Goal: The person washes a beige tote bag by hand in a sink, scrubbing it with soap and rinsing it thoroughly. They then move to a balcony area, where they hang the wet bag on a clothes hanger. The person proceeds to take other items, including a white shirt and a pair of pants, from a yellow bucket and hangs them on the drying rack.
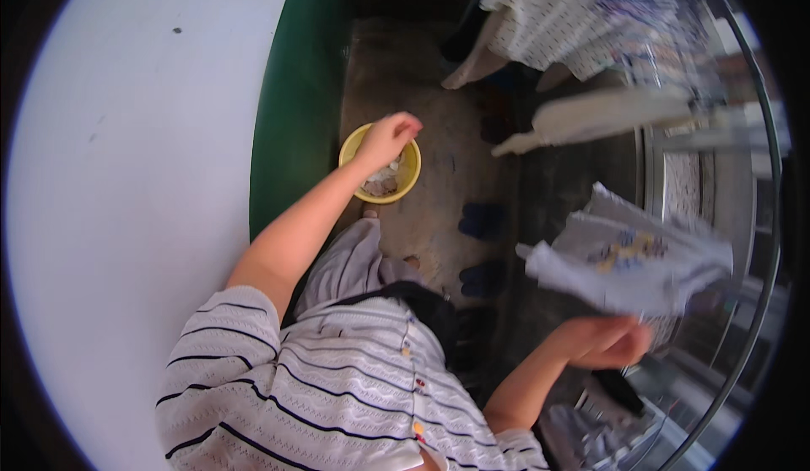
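My left hand (390,138) is held out above a yellow basin (416,170), its fingers curled together. The inside of that hand is hidden, so I cannot make out if anything is in it. Pale, wet-looking cloth (380,186) lies in the basin. My right hand (609,342) is raised at the right, smeared by motion, with bent fingers. Just above it hangs a white T-shirt (641,256) with a yellow and blue print. Whether the hand touches the shirt, I cannot tell.
More laundry hangs at the upper right: a dotted white garment (561,15) and a cream-coloured one (591,119). Dark slippers (483,221) stand on the floor. A white wall with a green lower band (295,133) runs along the left. A thin dark rail (772,184) curves along the right.
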### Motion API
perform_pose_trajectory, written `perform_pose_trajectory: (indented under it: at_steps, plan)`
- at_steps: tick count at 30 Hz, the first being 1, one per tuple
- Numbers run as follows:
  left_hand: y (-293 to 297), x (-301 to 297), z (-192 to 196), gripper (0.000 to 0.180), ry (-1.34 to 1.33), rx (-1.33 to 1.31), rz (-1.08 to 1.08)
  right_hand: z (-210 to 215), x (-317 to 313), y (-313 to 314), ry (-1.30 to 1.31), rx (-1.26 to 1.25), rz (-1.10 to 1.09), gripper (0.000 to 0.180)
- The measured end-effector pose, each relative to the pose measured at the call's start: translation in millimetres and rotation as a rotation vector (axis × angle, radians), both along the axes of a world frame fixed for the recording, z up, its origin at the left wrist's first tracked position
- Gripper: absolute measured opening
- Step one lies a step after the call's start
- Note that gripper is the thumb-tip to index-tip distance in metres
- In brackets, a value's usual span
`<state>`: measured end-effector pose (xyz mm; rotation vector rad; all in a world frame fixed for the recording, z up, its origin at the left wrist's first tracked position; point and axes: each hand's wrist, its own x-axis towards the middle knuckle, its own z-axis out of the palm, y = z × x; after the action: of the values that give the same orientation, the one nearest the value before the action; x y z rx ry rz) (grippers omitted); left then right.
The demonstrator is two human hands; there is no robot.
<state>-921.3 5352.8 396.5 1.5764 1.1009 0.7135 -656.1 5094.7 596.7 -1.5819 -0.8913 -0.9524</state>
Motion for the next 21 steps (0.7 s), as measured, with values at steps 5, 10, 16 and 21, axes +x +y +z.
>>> perform_pose_trajectory:
  at_steps: [5, 10, 16, 21]
  plan:
    - [-26.3, -41.3, -203.5, 0.014, 0.400, -0.320, 0.195, -99.0, -90.3, 52.6, 0.260, -0.522, 0.793, 0.008]
    - [-92.2, -43.9, -370.5, 0.015, 0.234, -0.671, 0.267, -287.2, -124.0, 151.6, 0.904, -1.094, 0.944, 0.022]
    - [-53.5, -23.0, -483.2, 0.019, 0.347, -0.709, 0.274, -643.6, -105.1, 210.5, 0.873, -1.419, 0.818, 0.049]
    - [-26.7, -28.3, -576.2, 0.022, 0.128, -0.666, 0.465, -844.5, -115.8, 311.9, 1.049, -1.593, 0.786, 0.081]
